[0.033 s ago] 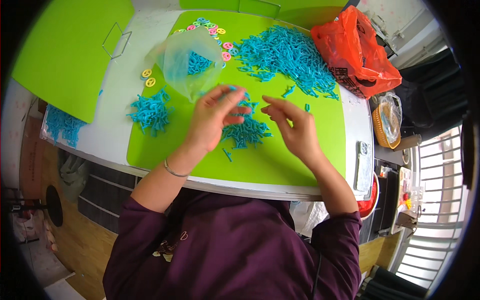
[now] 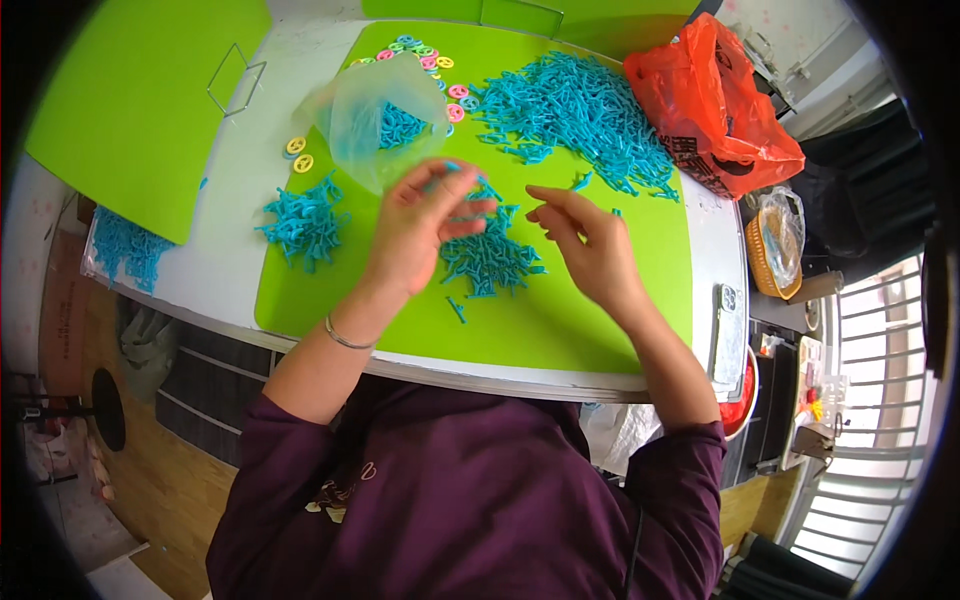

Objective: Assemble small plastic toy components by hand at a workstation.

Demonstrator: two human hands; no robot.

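Note:
My left hand (image 2: 420,222) hovers by the left edge of a small pile of turquoise plastic pieces (image 2: 495,262). Its thumb and fingers are curled together, with a bit of a small turquoise piece (image 2: 453,166) showing at the fingertips. Right of that pile, my right hand (image 2: 592,250) is raised with its index finger stretched out and the others loosely bent. Nothing shows between its fingers. Beyond my left hand lies a translucent plastic bag (image 2: 352,120) with more turquoise pieces in it. A second small pile (image 2: 303,224) sits to the left.
A large turquoise heap (image 2: 580,115) covers the far right of the green mat (image 2: 600,345). Colourful rings (image 2: 303,163) lie around the bag. A red plastic bag (image 2: 715,120) stands at the far right corner, and a phone (image 2: 728,330) lies at the right edge.
My left hand has shifted slightly left and up, away from my right hand. The right hand has hardly moved.

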